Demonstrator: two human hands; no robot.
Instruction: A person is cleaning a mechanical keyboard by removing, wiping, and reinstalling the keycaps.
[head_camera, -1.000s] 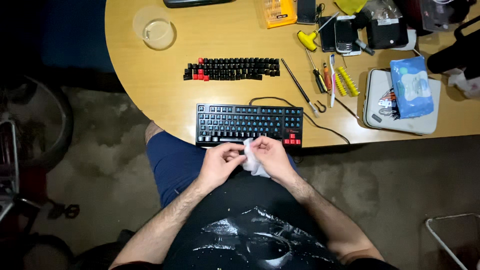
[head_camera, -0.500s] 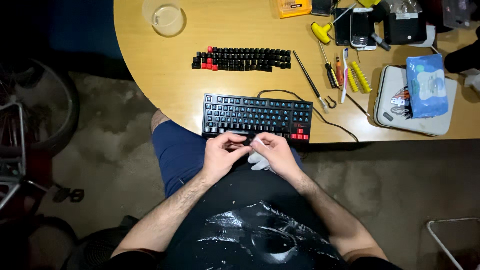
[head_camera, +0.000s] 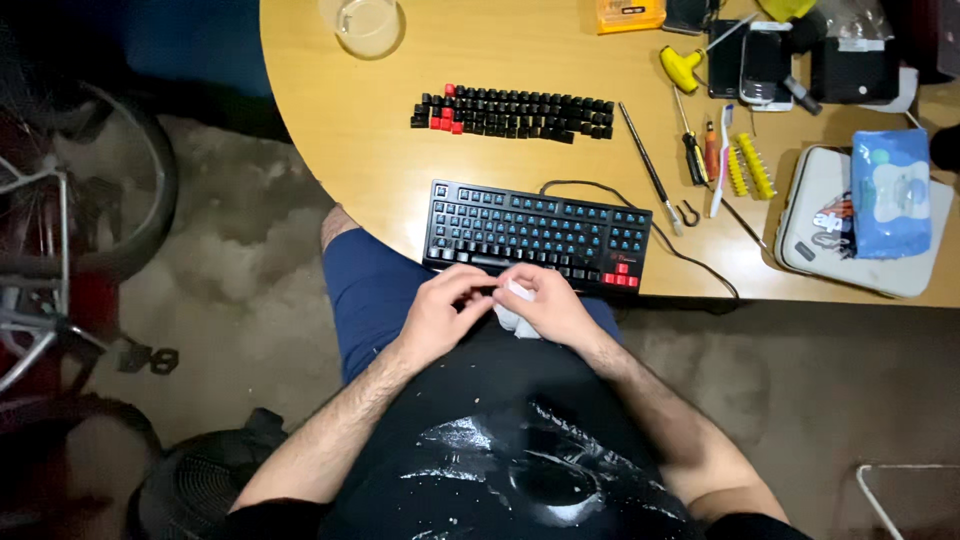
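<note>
Two bare hands meet just below the near edge of a rounded wooden desk (head_camera: 330, 130), over the lap of a seated person in blue shorts and a black shirt. Far to the left, on the floor, stands a bicycle wheel (head_camera: 120, 180) in shadow. Near the desk's upper left edge sits a clear glass dish (head_camera: 366, 24). Moving right, a row of loose black keycaps (head_camera: 512, 111) — a few of them red at its left end — lies well apart from the black keyboard (head_camera: 536, 232), which rests at the near edge of the desk with its cable curling off behind it. The left hand (head_camera: 437, 316) is directly in front of the keyboard, its fingers curled in toward the other hand; what they pinch, if anything, cannot be told. The right hand (head_camera: 548, 306) touches it, fingers closed around a small crumpled white cloth (head_camera: 510, 318) that bulges out beneath the palm, just below the keyboard's front edge. Further right on the desk lie a long thin metal rod (head_camera: 648, 166), a yellow-handled screwdriver (head_camera: 684, 66), smaller screwdrivers, a white toothbrush (head_camera: 721, 160) and yellow comb-like strips (head_camera: 748, 166). Two phones (head_camera: 765, 62) lie near the top edge. At the far right, a blue packet of wipes (head_camera: 890, 194) rests on a pale flat case (head_camera: 812, 226).
</note>
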